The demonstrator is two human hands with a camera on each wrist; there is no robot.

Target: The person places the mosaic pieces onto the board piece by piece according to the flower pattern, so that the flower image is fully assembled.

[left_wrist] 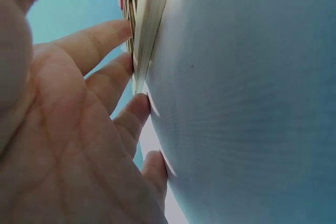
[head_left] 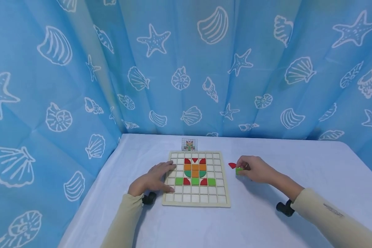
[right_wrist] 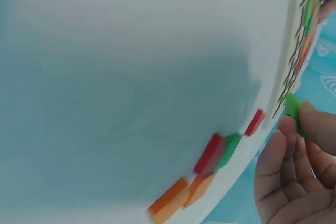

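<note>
A cream pegless grid board (head_left: 196,204) lies flat on the table, its middle cells filled with red, orange and green tiles in a symmetrical figure. My left hand (head_left: 156,177) rests spread at the board's left edge, thumb and fingertips touching it. In the left wrist view, outstretched fingers (left_wrist: 113,35) lie against the board's side (left_wrist: 149,30). To the right of the board, my right hand (head_left: 255,169) pinches a light green square tile (right_wrist: 293,111) between thumb and fingers. A red curved-edged tile (head_left: 232,165) lies just left of that hand.
Several loose blocks lie near the right hand: a red one (right_wrist: 210,153), a green one (right_wrist: 229,151) and an orange one (right_wrist: 169,201). A small pattern card (head_left: 189,145) stands behind the board. Blue shell-print curtain (head_left: 179,100) borders the white table (head_left: 266,213).
</note>
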